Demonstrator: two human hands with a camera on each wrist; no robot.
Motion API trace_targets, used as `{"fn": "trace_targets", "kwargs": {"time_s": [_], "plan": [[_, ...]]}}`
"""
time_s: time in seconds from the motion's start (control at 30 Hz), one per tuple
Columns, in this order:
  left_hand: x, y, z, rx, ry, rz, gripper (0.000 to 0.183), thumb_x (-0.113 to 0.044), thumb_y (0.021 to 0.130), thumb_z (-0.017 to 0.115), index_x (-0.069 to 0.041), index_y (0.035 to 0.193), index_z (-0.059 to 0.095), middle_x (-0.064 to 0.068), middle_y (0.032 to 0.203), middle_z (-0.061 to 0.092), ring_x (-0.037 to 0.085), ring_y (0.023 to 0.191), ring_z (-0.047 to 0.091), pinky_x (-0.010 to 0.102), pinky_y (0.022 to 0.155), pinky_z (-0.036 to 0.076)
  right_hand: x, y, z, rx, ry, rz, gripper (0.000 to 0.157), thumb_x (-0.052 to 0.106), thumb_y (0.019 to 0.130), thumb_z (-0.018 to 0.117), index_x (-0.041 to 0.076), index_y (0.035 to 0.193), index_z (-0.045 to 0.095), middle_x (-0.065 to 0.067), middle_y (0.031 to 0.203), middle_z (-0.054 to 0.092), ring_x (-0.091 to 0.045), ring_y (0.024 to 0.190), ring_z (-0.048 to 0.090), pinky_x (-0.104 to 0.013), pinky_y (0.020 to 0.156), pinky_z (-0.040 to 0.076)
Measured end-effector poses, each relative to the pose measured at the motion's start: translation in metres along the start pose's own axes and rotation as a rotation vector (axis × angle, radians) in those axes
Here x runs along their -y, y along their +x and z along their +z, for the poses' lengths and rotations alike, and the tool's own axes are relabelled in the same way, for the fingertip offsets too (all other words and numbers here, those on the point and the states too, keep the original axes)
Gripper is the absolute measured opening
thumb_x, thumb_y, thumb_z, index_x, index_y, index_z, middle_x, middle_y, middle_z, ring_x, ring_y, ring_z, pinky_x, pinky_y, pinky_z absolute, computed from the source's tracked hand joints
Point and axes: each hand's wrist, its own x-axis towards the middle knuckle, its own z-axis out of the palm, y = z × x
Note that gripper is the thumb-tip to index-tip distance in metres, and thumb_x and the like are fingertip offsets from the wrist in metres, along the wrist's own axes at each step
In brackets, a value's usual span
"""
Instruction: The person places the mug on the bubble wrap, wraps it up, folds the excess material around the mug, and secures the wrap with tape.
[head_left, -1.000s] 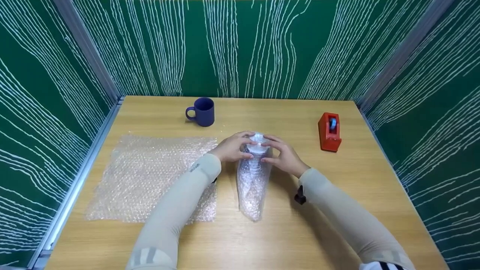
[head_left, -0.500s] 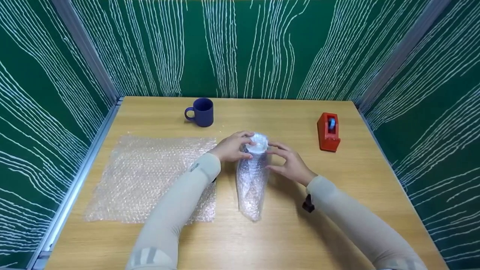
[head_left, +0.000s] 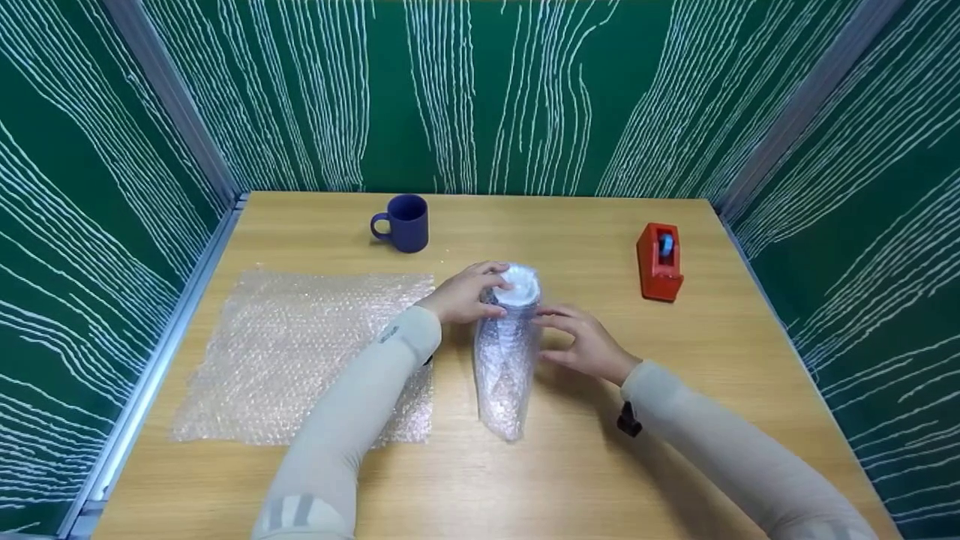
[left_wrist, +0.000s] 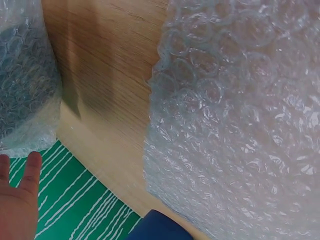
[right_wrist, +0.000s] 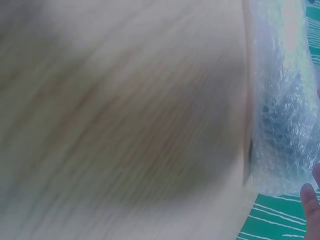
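Observation:
A long bundle in bubble wrap (head_left: 504, 367) stands or lies at the table's middle; its round, whitish far end faces up, and something dark shows through the wrap. What is inside cannot be made out. My left hand (head_left: 469, 292) holds that far end from the left, fingers and thumb bent around it. On the other side my right hand (head_left: 589, 345) touches the bundle's upper right flank with loosely extended fingers. In the left wrist view the wrapped bundle (left_wrist: 25, 85) is at the left edge, and in the right wrist view the bundle (right_wrist: 285, 110) is at the right.
A flat sheet of bubble wrap (head_left: 300, 352) lies on the wooden table (head_left: 480, 487) under my left forearm. Behind it stands a dark blue mug (head_left: 409, 223). A red tape dispenser (head_left: 660, 262) sits at the far right. Green panels (head_left: 442, 97) with white lines enclose the table.
My right hand has moved from the bundle's far end down and to the right along its side, uncovering the round end. My left hand has stayed in place.

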Motion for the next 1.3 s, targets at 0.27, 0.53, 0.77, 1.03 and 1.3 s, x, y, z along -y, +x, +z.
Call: {"fn": "trace_targets", "kwargs": {"time_s": [0.27,0.53,0.77,1.03,1.3], "plan": [[-0.001,0.000,0.000,0.012,-0.006,-0.013,0.053,-0.037,0.102,0.077,-0.017,0.150,0.065,0.001,0.177,0.036,0.029,0.165,0.031,0.046,0.135,0.029,0.001,-0.008,0.008,0.067,-0.019,-0.063,0.056,0.009,0.083,0.093,0.004,0.135,0.074,-0.015,0.144,0.071,-0.039,0.133,0.066,-0.058,0.114,0.054],[-0.001,0.001,0.000,0.005,-0.011,-0.011,0.052,-0.036,0.101,0.078,-0.016,0.148,0.066,0.001,0.176,0.038,0.028,0.164,0.032,0.045,0.135,0.029,0.003,-0.013,0.013,0.144,-0.085,-0.166,0.051,0.017,0.083,0.094,0.008,0.131,0.077,-0.014,0.144,0.072,-0.038,0.131,0.068,-0.057,0.111,0.056],[-0.002,-0.002,-0.001,0.000,-0.024,0.002,0.052,-0.034,0.100,0.079,-0.014,0.147,0.067,0.003,0.176,0.038,0.029,0.165,0.031,0.044,0.136,0.027,0.010,-0.014,0.017,0.196,-0.149,-0.262,0.048,0.024,0.083,0.094,0.008,0.125,0.079,-0.015,0.136,0.075,-0.039,0.128,0.069,-0.058,0.111,0.056],[-0.002,-0.002,-0.001,0.009,-0.030,-0.009,0.053,-0.034,0.101,0.078,-0.015,0.149,0.066,0.001,0.177,0.036,0.029,0.166,0.029,0.045,0.136,0.027,0.013,-0.011,0.023,0.249,-0.210,-0.326,0.052,0.030,0.080,0.096,0.011,0.126,0.079,-0.012,0.135,0.076,-0.035,0.126,0.071,-0.057,0.112,0.056],[-0.002,-0.001,-0.001,0.010,-0.032,-0.019,0.053,-0.034,0.101,0.078,-0.016,0.149,0.066,0.001,0.177,0.036,0.029,0.166,0.029,0.047,0.136,0.027,0.012,-0.008,0.026,0.313,-0.260,-0.313,0.050,0.032,0.085,0.093,0.013,0.129,0.078,-0.011,0.140,0.074,-0.034,0.130,0.068,-0.056,0.114,0.054]]}}
